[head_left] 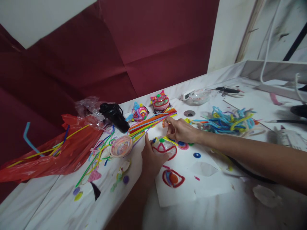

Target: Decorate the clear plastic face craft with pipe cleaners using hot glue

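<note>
fuzzy craft wire everywhere on white marble-look counter (240, 204). right hand (181, 130) reached across from right side, grip pinched nearly closed on tip of an orange pipe cleaner (165, 122) at end of straight multicolour bundle (150, 124); finger and thumb tips only, apparently for fine control. left hand (151, 159) spread flat, fingers open, holding nothing, pressing down white paper sheet (192, 183) just beside a red-outlined wire face (165, 147), likely to keep sheet steady. second red loop shape (172, 178) lying on same sheet, nearer to camera. two finished cat-like figures (150, 107) standing behind bundle, near wall. black tool (115, 116) left of bundle, touching crumpled clear wrap. red plastic bag (55, 153) at far left with loose strands. tangled blue and yellow pile (227, 119) right of hand, well apart from sheet. pink coiled bowl (121, 146) near left thumb.
</note>
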The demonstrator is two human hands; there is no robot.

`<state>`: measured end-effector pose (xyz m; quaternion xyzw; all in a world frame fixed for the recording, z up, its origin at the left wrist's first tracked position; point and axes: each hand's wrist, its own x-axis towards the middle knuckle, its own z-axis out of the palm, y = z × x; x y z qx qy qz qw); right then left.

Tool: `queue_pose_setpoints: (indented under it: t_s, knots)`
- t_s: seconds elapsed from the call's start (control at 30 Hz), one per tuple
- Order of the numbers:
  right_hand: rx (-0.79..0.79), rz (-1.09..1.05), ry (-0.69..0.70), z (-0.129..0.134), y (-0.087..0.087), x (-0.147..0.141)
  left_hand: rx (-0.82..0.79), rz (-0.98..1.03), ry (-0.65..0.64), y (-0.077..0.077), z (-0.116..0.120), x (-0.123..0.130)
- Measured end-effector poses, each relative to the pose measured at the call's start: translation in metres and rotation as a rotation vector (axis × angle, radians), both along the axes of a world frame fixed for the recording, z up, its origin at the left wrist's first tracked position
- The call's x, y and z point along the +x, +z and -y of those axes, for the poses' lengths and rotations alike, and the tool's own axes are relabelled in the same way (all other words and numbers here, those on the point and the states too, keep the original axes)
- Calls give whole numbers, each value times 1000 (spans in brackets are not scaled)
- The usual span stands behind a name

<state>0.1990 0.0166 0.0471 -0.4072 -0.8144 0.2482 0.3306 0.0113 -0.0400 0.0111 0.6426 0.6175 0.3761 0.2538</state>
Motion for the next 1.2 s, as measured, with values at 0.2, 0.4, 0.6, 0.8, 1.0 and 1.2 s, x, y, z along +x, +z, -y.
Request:
queue_pose_setpoints:
  t_s: [0.2,0.4,0.6,0.8,1.0,1.2]
  knots:
    - [13,52,10,4,1,1,-25,3,14,-1,-1,0]
    - [50,104,-18,2,6,-1,-16,16,16,-1,0,-1]
    - [39,129,-40,0,-1,-2,-12,5,0,-2,-1,-1]
    - [75,226,-66,2,-7,-2,-34,-2,13,-1,0,0]
    - [216,471,-60,13,-4,-3,-46,8,-12,-4,-1,-3]
    - [392,686,22,29,-8,-5,-26,-27,-9,-6,-2,-4]
